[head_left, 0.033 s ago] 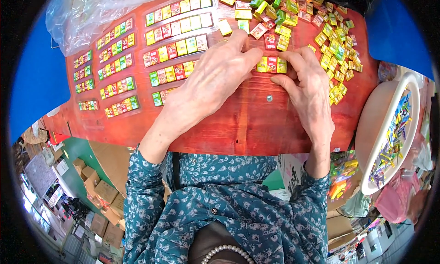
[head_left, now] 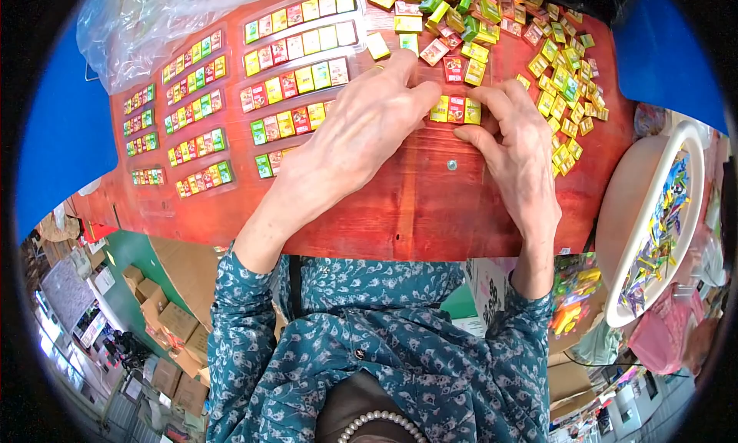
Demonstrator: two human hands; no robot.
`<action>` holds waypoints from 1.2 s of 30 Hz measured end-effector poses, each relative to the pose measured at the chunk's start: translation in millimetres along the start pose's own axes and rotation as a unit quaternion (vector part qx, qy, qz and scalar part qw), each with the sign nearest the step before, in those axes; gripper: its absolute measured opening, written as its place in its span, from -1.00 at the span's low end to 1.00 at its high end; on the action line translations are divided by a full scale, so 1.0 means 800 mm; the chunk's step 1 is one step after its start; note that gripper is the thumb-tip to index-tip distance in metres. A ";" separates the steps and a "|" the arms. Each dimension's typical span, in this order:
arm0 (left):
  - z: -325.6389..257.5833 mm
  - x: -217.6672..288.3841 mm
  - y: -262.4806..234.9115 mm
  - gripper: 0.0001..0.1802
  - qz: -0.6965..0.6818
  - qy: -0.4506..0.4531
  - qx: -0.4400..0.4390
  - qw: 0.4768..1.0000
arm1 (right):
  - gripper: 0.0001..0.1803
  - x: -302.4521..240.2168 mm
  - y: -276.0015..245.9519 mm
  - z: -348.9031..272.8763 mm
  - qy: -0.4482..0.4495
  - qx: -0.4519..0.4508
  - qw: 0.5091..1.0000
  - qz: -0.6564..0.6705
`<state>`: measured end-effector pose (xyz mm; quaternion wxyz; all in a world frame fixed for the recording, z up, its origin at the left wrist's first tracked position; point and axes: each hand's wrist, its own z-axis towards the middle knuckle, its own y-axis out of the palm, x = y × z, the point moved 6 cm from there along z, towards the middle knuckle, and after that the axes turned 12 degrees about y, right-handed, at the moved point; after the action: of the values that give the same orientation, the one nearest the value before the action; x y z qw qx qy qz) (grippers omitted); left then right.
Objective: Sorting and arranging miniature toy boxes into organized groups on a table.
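Observation:
A short row of tiny yellow and red boxes (head_left: 457, 109) lies on the red table, between my two hands. My left hand (head_left: 350, 131) reaches across from the left, its bent fingers closed at the row's left end and partly hiding it. At the other end, my right hand (head_left: 519, 151) has its thumb and fingers curled against the last yellow box. Just beyond the row are a loose red box (head_left: 454, 68) and a yellow box (head_left: 474, 73). Clear plastic trays, each with a filled row of boxes (head_left: 296, 85), stand left of my left hand, which covers part of the nearest ones.
Loose boxes are heaped at the back (head_left: 480, 16) and the right (head_left: 569, 85). Clear plastic sheeting (head_left: 146, 35) lies at the far left. A white tub (head_left: 626, 189) of colourful small pieces stands beside the table's right edge. A small round clear bit (head_left: 452, 165) lies on the table.

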<state>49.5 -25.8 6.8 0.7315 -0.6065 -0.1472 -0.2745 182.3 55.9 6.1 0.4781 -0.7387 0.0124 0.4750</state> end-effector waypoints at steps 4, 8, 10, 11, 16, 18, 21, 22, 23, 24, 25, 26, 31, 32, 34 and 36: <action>0.003 -0.003 0.003 -0.66 0.018 -0.006 -0.020 1.000 | -0.61 0.003 -0.001 0.001 0.015 -0.009 1.000 0.013; 0.003 -0.003 0.004 -0.68 0.005 0.005 -0.003 1.000 | -0.62 0.006 0.000 0.001 0.018 -0.008 1.000 0.005; 0.003 -0.003 0.004 -0.66 0.001 0.003 -0.003 1.000 | -0.63 0.007 0.001 0.000 0.013 -0.001 1.000 0.001; 0.004 -0.002 0.004 -0.66 0.001 0.003 -0.003 1.000 | -0.64 0.007 0.001 0.000 0.008 0.005 1.000 -0.003; 0.002 -0.003 0.005 -0.59 -0.014 -0.005 0.004 1.000 | -0.64 0.006 0.002 0.001 0.012 0.006 1.000 -0.004; 0.002 -0.003 0.005 -0.59 -0.012 -0.008 0.003 1.000 | -0.64 0.006 0.001 0.001 0.012 0.007 1.000 -0.007; 0.001 -0.002 0.002 -0.58 -0.026 -0.015 0.014 0.999 | -0.64 0.006 0.001 0.001 0.010 0.004 1.000 -0.007; 0.001 -0.001 -0.001 -0.57 -0.042 -0.017 0.026 0.999 | -0.63 0.007 0.000 0.002 0.014 -0.001 1.000 -0.007; 0.001 -0.001 -0.003 -0.57 -0.042 -0.016 0.025 0.999 | -0.62 0.008 0.000 0.002 0.019 -0.007 1.000 -0.007; 0.001 -0.003 -0.006 -0.56 -0.034 -0.020 0.017 0.999 | -0.62 0.009 -0.001 0.002 0.019 -0.006 1.000 -0.006; 0.001 -0.004 -0.007 -0.55 -0.026 -0.024 0.009 0.999 | -0.62 0.010 -0.001 0.003 0.022 -0.013 1.000 -0.005; 0.000 -0.005 -0.007 -0.55 -0.025 -0.024 0.008 0.999 | -0.61 0.011 0.000 0.003 0.025 -0.020 0.999 -0.003; 0.001 -0.003 -0.007 -0.56 -0.028 -0.004 0.006 1.000 | -0.61 0.011 -0.001 0.003 0.014 -0.017 1.000 0.004; 0.001 -0.003 -0.008 -0.56 -0.027 -0.003 0.005 1.000 | -0.61 0.012 -0.001 0.003 0.022 -0.021 1.000 0.005; 0.002 -0.004 -0.007 -0.57 -0.024 -0.007 -0.004 1.000 | -0.62 0.013 0.000 0.002 0.015 -0.016 1.000 0.006; 0.002 -0.003 -0.007 -0.58 -0.026 -0.015 -0.009 1.000 | -0.62 0.013 0.001 0.002 0.009 -0.010 1.000 0.007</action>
<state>44.7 -24.3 10.3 0.7166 -0.6127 -0.1712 -0.2860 186.9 61.0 -1.8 0.4667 -0.7477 0.0171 0.4720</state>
